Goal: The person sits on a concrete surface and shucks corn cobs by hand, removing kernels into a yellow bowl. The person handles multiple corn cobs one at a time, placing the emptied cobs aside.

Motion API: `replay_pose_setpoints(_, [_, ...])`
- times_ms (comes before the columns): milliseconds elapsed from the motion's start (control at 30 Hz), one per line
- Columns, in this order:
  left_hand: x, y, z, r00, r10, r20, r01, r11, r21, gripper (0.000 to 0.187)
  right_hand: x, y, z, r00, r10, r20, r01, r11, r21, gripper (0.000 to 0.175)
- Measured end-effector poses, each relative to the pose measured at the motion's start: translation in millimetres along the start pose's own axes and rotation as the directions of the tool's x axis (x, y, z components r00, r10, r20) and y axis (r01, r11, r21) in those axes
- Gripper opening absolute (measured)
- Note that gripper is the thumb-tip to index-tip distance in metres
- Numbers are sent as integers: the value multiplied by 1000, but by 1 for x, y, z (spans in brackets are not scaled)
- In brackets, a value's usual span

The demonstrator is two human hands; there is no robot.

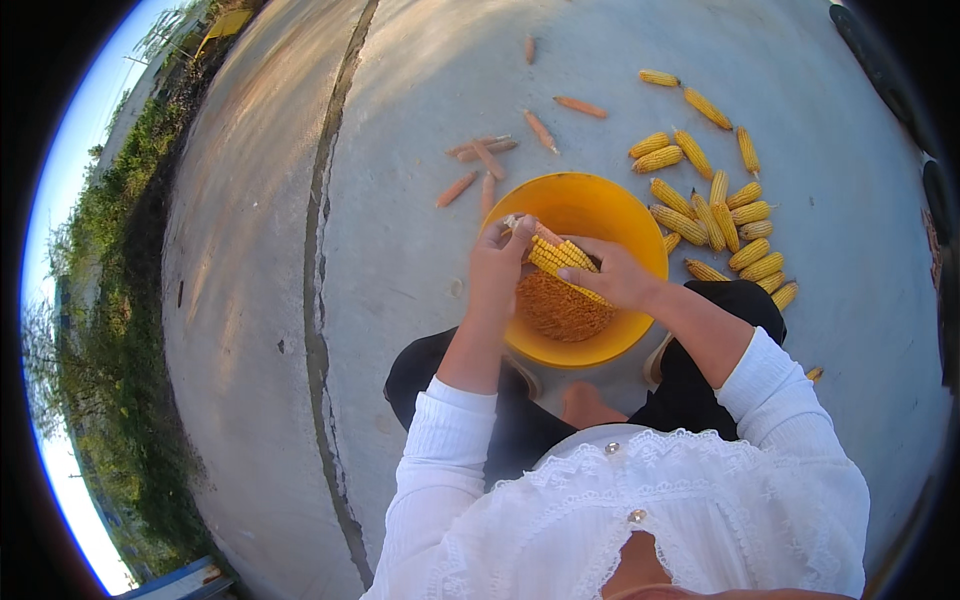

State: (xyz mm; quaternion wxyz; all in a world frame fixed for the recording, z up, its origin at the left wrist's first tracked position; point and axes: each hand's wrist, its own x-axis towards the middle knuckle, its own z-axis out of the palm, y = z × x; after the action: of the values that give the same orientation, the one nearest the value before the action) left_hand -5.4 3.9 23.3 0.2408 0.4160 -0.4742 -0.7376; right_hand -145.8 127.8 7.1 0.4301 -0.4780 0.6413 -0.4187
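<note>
A partly shelled ear of yellow corn is held over a yellow plastic basin. Its upper side shows a strip of bare pinkish cob, while rows of kernels still cover the near side. My left hand grips the ear's pale end at the upper left. Around the other end is my right hand, its thumb lying along the kernels. Something dark shows between the right fingers and the ear; I cannot tell what. Loose orange-yellow kernels lie in the bottom of the basin, partly hidden by the ear and hands.
Several unshelled ears of corn lie on the concrete to the right of the basin. Several stripped cobs are scattered beyond its left side. My knees flank the basin. A long crack runs through the concrete at left, with green plants farther out.
</note>
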Motion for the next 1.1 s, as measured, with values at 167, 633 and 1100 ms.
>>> replay_pose_setpoints(167, [2, -3, -3, 997, 10, 72, -8, 1000, -16, 40, 1, 4, -2, 997, -68, -29, 64, 990, -128, 56])
replay_pose_setpoints(633, [0, 1, -4, 987, 14, 160, 0, 996, -87, 40, -2, -4, -14, 998, -54, -38, 50, 993, -110, 58])
replay_pose_setpoints(1100, [-3, 8, -12, 977, 2, 213, 18, 996, -91, 39, 1, -1, -20, 999, -33, -5, 33, 999, 43, 58])
